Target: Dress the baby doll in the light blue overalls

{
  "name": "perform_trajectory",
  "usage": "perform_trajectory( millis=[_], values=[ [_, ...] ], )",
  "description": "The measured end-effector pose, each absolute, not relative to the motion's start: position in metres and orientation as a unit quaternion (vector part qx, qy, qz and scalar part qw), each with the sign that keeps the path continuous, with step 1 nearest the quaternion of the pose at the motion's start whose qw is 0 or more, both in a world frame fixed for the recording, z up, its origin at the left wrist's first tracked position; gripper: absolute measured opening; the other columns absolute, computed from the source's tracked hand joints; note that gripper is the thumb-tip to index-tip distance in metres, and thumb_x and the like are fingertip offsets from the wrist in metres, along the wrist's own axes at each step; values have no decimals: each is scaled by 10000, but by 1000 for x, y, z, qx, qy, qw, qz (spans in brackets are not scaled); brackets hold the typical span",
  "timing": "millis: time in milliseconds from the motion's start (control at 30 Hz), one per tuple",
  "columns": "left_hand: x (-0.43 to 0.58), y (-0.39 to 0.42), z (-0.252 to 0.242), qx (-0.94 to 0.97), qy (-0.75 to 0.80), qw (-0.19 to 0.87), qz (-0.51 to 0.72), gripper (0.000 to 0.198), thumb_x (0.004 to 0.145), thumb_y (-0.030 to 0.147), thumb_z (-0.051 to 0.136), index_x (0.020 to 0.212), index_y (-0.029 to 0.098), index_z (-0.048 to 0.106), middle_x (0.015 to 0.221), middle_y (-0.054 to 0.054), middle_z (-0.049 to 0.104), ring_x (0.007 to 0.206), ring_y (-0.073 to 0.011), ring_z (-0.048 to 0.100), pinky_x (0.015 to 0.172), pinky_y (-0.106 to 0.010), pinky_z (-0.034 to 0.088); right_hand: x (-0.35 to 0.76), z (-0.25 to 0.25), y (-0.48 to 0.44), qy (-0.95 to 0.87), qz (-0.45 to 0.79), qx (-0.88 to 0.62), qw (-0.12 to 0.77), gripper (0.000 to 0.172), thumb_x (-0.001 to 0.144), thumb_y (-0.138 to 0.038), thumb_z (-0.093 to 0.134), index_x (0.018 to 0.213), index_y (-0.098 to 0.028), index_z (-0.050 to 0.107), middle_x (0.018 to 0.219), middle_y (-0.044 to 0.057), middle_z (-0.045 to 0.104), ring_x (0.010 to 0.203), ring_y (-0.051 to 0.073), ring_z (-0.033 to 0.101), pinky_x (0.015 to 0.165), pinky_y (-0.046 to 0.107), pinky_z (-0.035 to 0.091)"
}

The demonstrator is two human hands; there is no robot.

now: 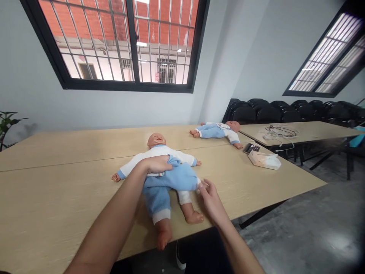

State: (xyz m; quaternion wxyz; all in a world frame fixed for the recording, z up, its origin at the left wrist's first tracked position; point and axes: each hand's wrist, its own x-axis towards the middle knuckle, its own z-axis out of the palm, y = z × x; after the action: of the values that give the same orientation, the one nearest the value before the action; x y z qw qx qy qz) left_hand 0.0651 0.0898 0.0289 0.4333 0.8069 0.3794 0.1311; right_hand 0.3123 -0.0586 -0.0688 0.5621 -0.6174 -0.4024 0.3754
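A baby doll [157,140] in a white top and blue trousers [167,186] lies on its back on the wooden table [57,198], head away from me, feet over the near edge. My left hand [156,163] rests on its belly with fingers curled over the trouser waistband. My right hand [209,198] is at the doll's left leg, fingers pinching the cuff of the blue trouser leg, which is bunched up above the bare calf.
A second doll [219,131] in the same clothes lies farther back. A tissue pack [264,160], a dark calculator-like item [251,147] and cables [281,132] are to the right. Black chairs [285,110] line the wall. A plant [5,121] stands at the left.
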Motion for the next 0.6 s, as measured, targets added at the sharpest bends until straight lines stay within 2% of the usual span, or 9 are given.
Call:
perform_trajectory(
  millis=[133, 200, 300, 367, 433, 500, 600],
  values=[
    [66, 89, 33, 837, 400, 351, 126, 224, 746, 422, 678, 801, 228, 580, 785, -15, 632, 730, -197, 565, 638, -307, 413, 305, -63, -60, -409, 440, -567, 565, 633, 805, -575, 762, 1273, -178, 607, 1248, 136, 724, 1215, 305, 657, 1098, 480, 452],
    [65, 86, 39, 845, 396, 341, 116, 304, 766, 506, 691, 819, 220, 604, 785, -15, 638, 739, -198, 569, 647, -303, 413, 300, -58, -60, -410, 473, -539, 564, 586, 806, -573, 767, 1218, -169, 662, 1255, 137, 725, 1219, 295, 654, 1093, 451, 456],
    [62, 79, 49, 838, 418, 344, 72, 510, 757, 720, 675, 741, 212, 633, 692, -24, 620, 672, -200, 550, 600, -315, 385, 296, -51, -61, -416, 484, -527, 561, 485, 827, -577, 749, 1081, -165, 726, 1163, 122, 754, 1116, 274, 682, 1030, 407, 482],
    [61, 75, 53, 831, 432, 349, 43, 595, 720, 803, 668, 677, 210, 640, 658, -35, 616, 652, -207, 548, 590, -328, 374, 295, -49, -60, -430, 479, -535, 547, 444, 829, -591, 744, 962, -168, 735, 1045, 104, 769, 998, 263, 689, 948, 390, 504],
    [61, 73, 54, 830, 422, 364, 30, 617, 716, 831, 653, 682, 215, 658, 688, -42, 641, 681, -218, 572, 611, -334, 385, 294, -50, -60, -434, 481, -534, 544, 415, 824, -589, 746, 872, -178, 715, 939, 81, 762, 902, 252, 680, 865, 373, 518],
    [60, 74, 53, 831, 411, 372, 50, 606, 738, 827, 637, 726, 222, 664, 741, -42, 664, 723, -226, 590, 636, -334, 396, 295, -53, -59, -418, 468, -524, 577, 363, 824, -553, 741, 832, -194, 688, 886, 61, 748, 861, 245, 670, 817, 359, 525],
    [58, 76, 49, 822, 411, 380, 106, 558, 771, 785, 640, 781, 227, 650, 763, -35, 659, 759, -227, 588, 659, -331, 407, 295, -56, -61, -394, 411, -504, 650, 290, 847, -501, 702, 888, -215, 688, 935, 56, 756, 908, 257, 680, 843, 373, 541]
  ],
)
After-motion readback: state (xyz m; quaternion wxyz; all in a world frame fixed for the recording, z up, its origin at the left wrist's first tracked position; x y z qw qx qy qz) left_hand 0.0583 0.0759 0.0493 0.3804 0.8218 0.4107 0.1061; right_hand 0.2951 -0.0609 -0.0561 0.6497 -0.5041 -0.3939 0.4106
